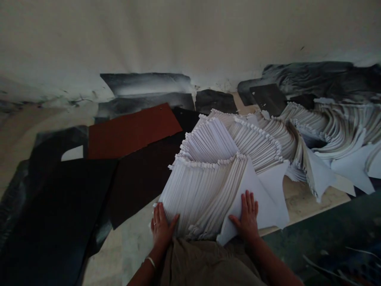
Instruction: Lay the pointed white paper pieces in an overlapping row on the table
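Dozens of folded white sheets, fanned into one stepped stack (pixel 214 171) on the floor (pixel 131 246), dead ahead at 12 o'clock from the lap (pixel 205 262). Left hand (pixel 162 228) released and flat, fingers together, pressed against the stack's near edge at its 7 o'clock corner. Right hand (pixel 247 218) likewise unclenched, fingers spread on the topmost loose sheet at 5 o'clock; nothing gripped by either. Judged by look: light and limp sheet by sheet, weighty as a whole, smooth enough to slide and spill out of the fan, easily creased at the corners. Best taken low from both flanks, at 9 and 3 o'clock, squeezing inward with the palms rather than pinching a single leaf. More fanned white stacks (pixel 327 127) at 2 o'clock, just beside the near one or perhaps touching it, hard to tell in the dim light. Dark sheets (pixel 59 206) and a red-brown sheet (pixel 131 129) spread flat from 9 to 11 o'clock, stiffer-looking than the paper. No box, tray or bin anywhere in view; everything loose on the floor, below the pale wall (pixel 190 35).
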Action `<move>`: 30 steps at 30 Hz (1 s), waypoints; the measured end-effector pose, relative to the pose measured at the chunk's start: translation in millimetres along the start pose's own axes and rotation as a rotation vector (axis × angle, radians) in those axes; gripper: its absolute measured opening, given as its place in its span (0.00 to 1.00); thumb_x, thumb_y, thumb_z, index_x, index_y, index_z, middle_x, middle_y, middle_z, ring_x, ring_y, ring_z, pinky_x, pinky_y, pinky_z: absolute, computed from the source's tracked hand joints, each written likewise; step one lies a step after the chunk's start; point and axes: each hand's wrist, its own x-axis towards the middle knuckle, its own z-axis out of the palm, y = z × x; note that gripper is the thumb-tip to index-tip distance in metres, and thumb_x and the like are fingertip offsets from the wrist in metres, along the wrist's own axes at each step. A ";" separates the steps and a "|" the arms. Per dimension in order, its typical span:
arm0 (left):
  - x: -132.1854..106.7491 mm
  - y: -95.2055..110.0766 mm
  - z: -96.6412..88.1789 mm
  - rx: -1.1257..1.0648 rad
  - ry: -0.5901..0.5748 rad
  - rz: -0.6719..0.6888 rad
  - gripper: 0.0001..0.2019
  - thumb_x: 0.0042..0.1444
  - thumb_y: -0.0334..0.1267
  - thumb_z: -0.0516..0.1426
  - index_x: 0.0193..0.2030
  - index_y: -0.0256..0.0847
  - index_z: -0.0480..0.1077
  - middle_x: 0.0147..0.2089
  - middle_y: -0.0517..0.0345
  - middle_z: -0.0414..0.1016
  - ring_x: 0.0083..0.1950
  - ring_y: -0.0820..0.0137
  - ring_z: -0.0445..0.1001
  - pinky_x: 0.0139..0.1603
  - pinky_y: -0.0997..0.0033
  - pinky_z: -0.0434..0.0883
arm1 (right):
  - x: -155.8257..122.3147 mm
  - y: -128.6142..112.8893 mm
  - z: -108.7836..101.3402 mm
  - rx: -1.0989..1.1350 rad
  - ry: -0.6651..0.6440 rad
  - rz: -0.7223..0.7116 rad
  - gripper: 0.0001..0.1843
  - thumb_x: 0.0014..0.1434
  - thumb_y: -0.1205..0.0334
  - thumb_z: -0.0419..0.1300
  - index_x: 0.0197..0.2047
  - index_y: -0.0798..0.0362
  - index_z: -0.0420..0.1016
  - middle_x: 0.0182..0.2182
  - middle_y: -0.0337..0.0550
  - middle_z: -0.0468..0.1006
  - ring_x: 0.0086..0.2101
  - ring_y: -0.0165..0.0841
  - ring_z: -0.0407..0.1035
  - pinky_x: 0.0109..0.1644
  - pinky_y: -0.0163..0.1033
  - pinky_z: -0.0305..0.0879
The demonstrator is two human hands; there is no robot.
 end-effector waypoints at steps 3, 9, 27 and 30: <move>-4.2 -6.0 5.1 -0.018 0.050 0.026 0.42 0.64 0.58 0.50 0.75 0.33 0.42 0.75 0.35 0.49 0.77 0.51 0.46 0.73 0.42 0.52 | -0.2 10.1 20.0 -0.088 0.105 -0.035 0.51 0.64 0.37 0.52 0.76 0.57 0.35 0.74 0.61 0.39 0.72 0.52 0.32 0.69 0.70 0.40; -20.0 -8.7 3.6 -0.075 0.216 0.098 0.44 0.63 0.60 0.49 0.76 0.33 0.42 0.76 0.34 0.47 0.77 0.49 0.44 0.73 0.42 0.52 | -25.5 -4.0 24.6 -0.156 0.221 -0.069 0.39 0.68 0.47 0.51 0.76 0.49 0.41 0.73 0.53 0.47 0.71 0.49 0.43 0.69 0.63 0.47; 84.7 5.6 44.3 0.055 0.329 0.264 0.40 0.65 0.55 0.46 0.75 0.30 0.43 0.76 0.33 0.43 0.78 0.45 0.39 0.74 0.40 0.44 | -48.3 -43.4 112.2 -0.135 0.450 -0.046 0.63 0.54 0.29 0.59 0.77 0.54 0.30 0.74 0.64 0.35 0.69 0.70 0.37 0.61 0.84 0.41; 124.2 21.1 46.6 0.058 0.323 0.301 0.40 0.66 0.55 0.47 0.75 0.30 0.44 0.76 0.34 0.45 0.77 0.45 0.40 0.74 0.40 0.45 | -21.6 -50.0 117.5 -0.125 0.457 -0.011 0.63 0.55 0.33 0.60 0.76 0.55 0.29 0.73 0.66 0.34 0.69 0.70 0.34 0.61 0.86 0.39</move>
